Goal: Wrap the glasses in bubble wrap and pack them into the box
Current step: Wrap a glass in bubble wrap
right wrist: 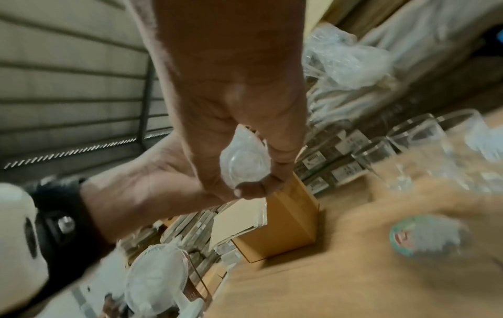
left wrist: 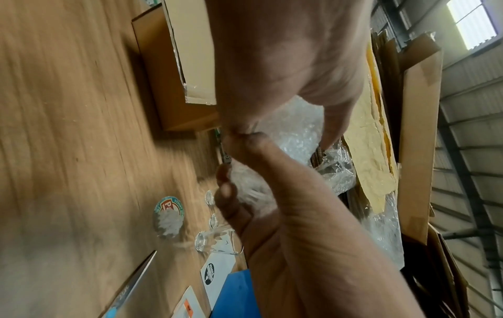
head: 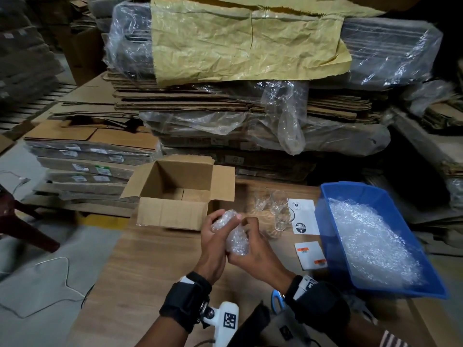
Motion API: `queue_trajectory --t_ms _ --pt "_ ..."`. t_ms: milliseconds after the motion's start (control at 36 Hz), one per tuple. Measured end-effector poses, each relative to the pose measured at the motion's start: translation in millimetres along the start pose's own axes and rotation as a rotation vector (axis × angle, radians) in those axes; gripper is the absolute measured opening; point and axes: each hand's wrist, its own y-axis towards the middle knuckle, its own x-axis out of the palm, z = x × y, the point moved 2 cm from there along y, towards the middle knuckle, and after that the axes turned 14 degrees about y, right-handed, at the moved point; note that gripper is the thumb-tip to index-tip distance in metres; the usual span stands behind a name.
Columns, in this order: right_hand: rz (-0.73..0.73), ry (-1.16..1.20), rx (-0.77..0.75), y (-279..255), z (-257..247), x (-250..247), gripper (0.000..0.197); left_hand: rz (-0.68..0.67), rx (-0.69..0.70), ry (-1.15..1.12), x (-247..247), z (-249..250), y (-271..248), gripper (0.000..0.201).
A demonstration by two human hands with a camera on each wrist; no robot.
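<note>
Left hand (head: 215,242) and right hand (head: 255,249) both curling fingers around crinkly bubble-wrapped glass (head: 234,237), near open corrugated box (head: 175,194).

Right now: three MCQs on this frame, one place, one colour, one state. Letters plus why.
1. Where does the open brown cardboard box stand?
A. left of the hands
B. inside the tub
C. on the floor

2. What colour is the plastic tub of loose bubble wrap?
A. red
B. blue
C. green

3. The bubble-wrapped bundle is:
A. in the box
B. lying on the table
C. held by both hands

Key: 1 A, it stands on the wooden table to their left; 2 B, blue walls; 3 C, left hand and right hand grip it.
</note>
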Motion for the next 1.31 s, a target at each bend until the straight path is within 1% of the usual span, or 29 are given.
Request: queue_trajectory --t_ms 83,139,250,306,333,389,417,444,500,528,583,639,694,722,833,861,917,972,1028,1083,1139,1194,1306 --pt "-0.026 0.055 0.076 0.8 4.5 -1.3 0.084 -0.019 0.022 -0.029 1.2 1.5 0.7 0.051" --pt "-0.033 0.068 0.107 2.2 6.3 -3.1 0.085 -0.057 0.038 -0.037 0.8 1.4 1.9 0.045" --pt "-0.052 0.079 0.142 4.5 8.2 -3.1 0.084 -0.167 0.138 0.006 -0.7 4.6 0.1 0.051" --pt "-0.060 0.098 0.117 4.6 10.8 -3.0 0.074 -0.199 0.174 0.035 -3.1 4.2 1.2 0.052" --pt "-0.054 0.095 0.103 3.7 10.9 -3.5 0.064 -0.203 0.188 0.039 -3.9 3.8 1.3 0.050" --pt "-0.023 0.098 0.080 1.0 8.9 -4.0 0.044 -0.165 0.201 0.058 -3.4 3.3 1.5 0.044" --pt "-0.006 0.100 0.072 -0.1 8.6 -3.4 0.039 -0.125 0.214 0.085 -2.3 3.4 0.9 0.043" --pt "0.013 0.096 0.065 -0.9 9.2 -2.8 0.038 -0.080 0.243 0.125 -1.1 2.8 -0.1 0.043" --pt "0.050 0.071 0.055 -0.6 13.2 -0.8 0.044 -0.013 0.327 0.236 1.4 -0.4 -1.8 0.038" --pt "0.059 0.056 0.050 -0.3 14.8 -0.1 0.049 0.008 0.367 0.296 1.9 -2.1 -2.4 0.034" --pt "0.070 0.023 0.041 0.0 16.2 0.5 0.053 0.018 0.405 0.372 0.7 -4.1 -2.8 0.034" --pt "0.085 -0.004 0.036 -0.9 15.9 -0.4 0.047 -0.018 0.389 0.383 0.4 -3.3 -2.4 0.035" --pt "0.102 -0.016 0.029 -2.9 15.8 -2.1 0.041 -0.081 0.352 0.363 1.9 -1.9 -3.4 0.037" --pt "0.115 -0.024 0.025 -3.8 16.0 -3.4 0.041 -0.098 0.344 0.377 2.3 -2.1 -3.5 0.036" --pt "0.159 -0.086 0.010 -6.3 13.4 -9.8 0.054 -0.045 0.344 0.520 1.9 -1.3 -4.8 0.030" --pt "0.163 -0.107 0.004 -6.8 11.9 -11.0 0.057 -0.068 0.341 0.500 3.9 -0.9 -5.9 0.029" --pt "0.163 -0.112 -0.014 -8.7 9.4 -13.5 0.061 -0.126 0.281 0.382 9.6 -0.1 -7.4 0.027" --pt "0.104 -0.059 -0.021 -11.7 7.3 -16.1 0.066 -0.126 0.225 0.286 11.0 2.5 -6.0 0.023" --pt "0.019 0.031 -0.003 -14.7 4.0 -22.6 0.063 -0.102 0.215 0.263 7.4 5.7 -2.4 0.021" --pt "-0.067 0.176 0.064 -17.7 -0.6 -31.9 0.056 -0.110 0.191 0.256 3.0 6.0 1.3 0.024" --pt "-0.128 0.259 0.124 -19.2 -5.6 -41.1 0.059 -0.145 0.138 0.243 1.1 5.3 3.4 0.025" --pt "-0.148 0.284 0.162 -19.4 -7.5 -48.7 0.066 -0.164 0.098 0.207 2.0 5.7 4.1 0.024" --pt "-0.139 0.289 0.194 -19.2 -9.8 -56.9 0.065 -0.228 0.074 0.169 9.2 7.3 2.3 0.022"
